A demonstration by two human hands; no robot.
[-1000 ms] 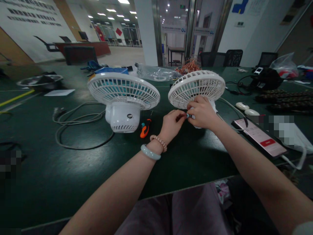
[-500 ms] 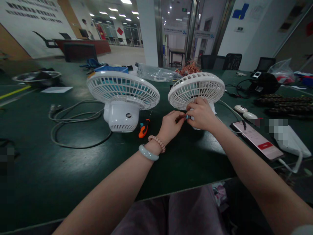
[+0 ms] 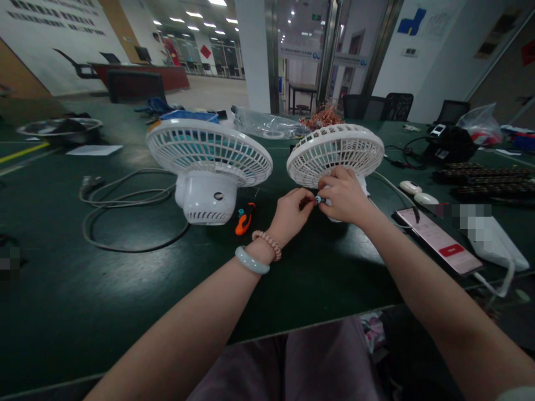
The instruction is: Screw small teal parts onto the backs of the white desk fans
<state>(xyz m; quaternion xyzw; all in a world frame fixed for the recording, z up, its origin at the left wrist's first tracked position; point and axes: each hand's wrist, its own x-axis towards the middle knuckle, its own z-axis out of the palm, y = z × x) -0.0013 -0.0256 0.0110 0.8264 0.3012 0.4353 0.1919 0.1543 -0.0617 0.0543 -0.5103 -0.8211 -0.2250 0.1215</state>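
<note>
Head view: both hands meet over the near half of the dark green tabletop (image 3: pixel 62 301), in front of the right fan (image 3: pixel 334 150), a white one. The right hand (image 3: pixel 343 195) has its thumb and forefinger closed on a small blue-and-dark piece (image 3: pixel 320 199), its other fingers curled toward the fan's housing; whether they touch it cannot be told. The left hand (image 3: pixel 293 209) has thumb and forefinger drawn together at the left end of that piece; whether they grip it is too small to tell.

The left fan (image 3: pixel 210 195), also white, sits left of the hands, well in from the near edge, its grille tilted up toward the far edge. A grey cord (image 3: pixel 125 250) loops beside it toward the left edge. Between this fan and the left hand lies an orange-and-black screwdriver (image 3: pixel 244 219), shaft toward the far edge.

Right of the right forearm, near the tabletop's near right corner, a phone (image 3: pixel 438 239) lies face up, with two white oval objects (image 3: pixel 425 199) just beyond it.
</note>
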